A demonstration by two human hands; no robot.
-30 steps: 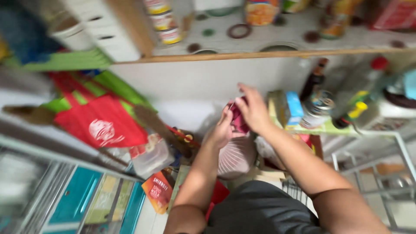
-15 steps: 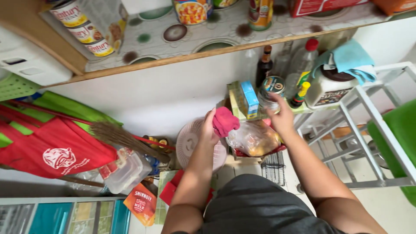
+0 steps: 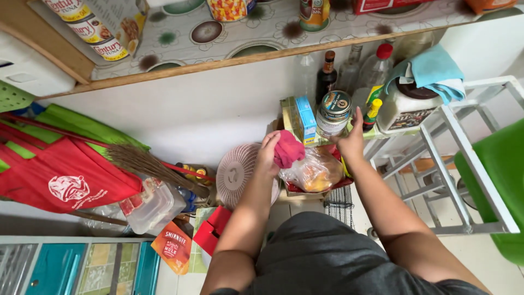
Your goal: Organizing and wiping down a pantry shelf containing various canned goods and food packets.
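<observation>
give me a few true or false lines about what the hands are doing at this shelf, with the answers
1. The left hand holds a pink-red cloth. True.
2. The right hand rests on the green chair. False: it reaches beside a labelled can on the shelf.
3. A clear plastic bag lies below the cloth. True.
4. A blue towel hangs on the fan. False: it lies on a white jar.
5. A broom lies at the left. True.
</observation>
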